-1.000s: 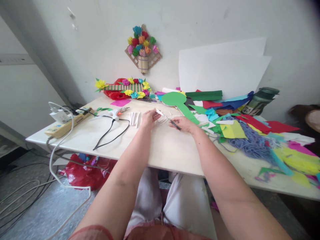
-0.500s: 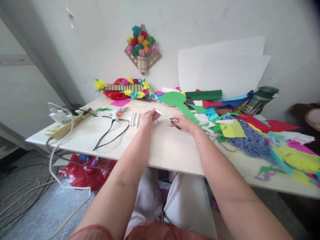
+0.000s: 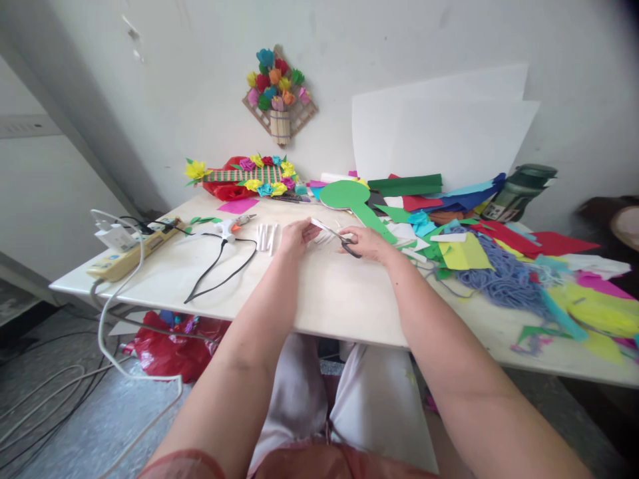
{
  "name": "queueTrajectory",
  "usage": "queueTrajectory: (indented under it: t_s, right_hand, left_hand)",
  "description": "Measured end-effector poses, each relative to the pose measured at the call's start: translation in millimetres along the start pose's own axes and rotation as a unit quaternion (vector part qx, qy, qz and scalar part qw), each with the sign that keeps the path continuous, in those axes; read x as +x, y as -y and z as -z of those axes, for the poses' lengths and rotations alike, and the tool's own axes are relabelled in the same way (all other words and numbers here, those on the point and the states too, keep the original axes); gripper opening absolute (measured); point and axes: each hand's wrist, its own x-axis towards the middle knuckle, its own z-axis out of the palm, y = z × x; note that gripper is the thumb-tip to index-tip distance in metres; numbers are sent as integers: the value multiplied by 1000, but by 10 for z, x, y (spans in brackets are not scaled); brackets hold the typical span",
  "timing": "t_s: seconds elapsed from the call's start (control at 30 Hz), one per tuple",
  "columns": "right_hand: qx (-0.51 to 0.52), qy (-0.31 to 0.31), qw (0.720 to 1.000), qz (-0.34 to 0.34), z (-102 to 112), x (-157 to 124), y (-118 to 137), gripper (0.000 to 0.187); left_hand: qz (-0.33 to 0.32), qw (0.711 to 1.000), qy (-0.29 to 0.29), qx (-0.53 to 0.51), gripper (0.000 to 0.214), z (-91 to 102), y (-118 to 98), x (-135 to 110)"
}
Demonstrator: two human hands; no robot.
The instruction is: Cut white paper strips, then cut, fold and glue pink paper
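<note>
A pale table [image 3: 349,303] fills the middle, with large white sheets [image 3: 439,136] leaning on the wall behind it. To the right, a heap of coloured paper [image 3: 564,243] and tangled blue yarn [image 3: 499,279] crowds the space beside the right forearm. A green round-headed cutout [image 3: 344,195] lies just beyond the right hand [image 3: 367,245], its handle slanting down close to the fingers. Farther left sit a flower-trimmed guitar shape [image 3: 244,175], a yellow power strip [image 3: 127,258] and a white glue gun [image 3: 227,231], its black cord looped on the tabletop.

The right hand grips scissors [image 3: 353,253], the blades pointing at a thin white strip [image 3: 316,222] that the left hand [image 3: 298,236] pinches in its fingertips — whether they touch it is too small to tell. Short white rolls [image 3: 271,239] lie just beside the left hand.

Against the earlier frames, the whole view has shifted slightly and the scissors' handle loops show more clearly — both hands keep nearly the same place.
</note>
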Motion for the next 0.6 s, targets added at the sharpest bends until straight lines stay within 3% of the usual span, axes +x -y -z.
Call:
queueTrajectory:
  t_s: [0.23,0.6]
  right_hand:
    - [-25,-2,1000,-3,34,-20,21,48]
    - [-37,3,999,13,39,-14,91,60]
  left_hand:
    - [38,999,-5,4,8,-9,-25,-5]
    - [38,999,-1,7,15,-8,-56,-16]
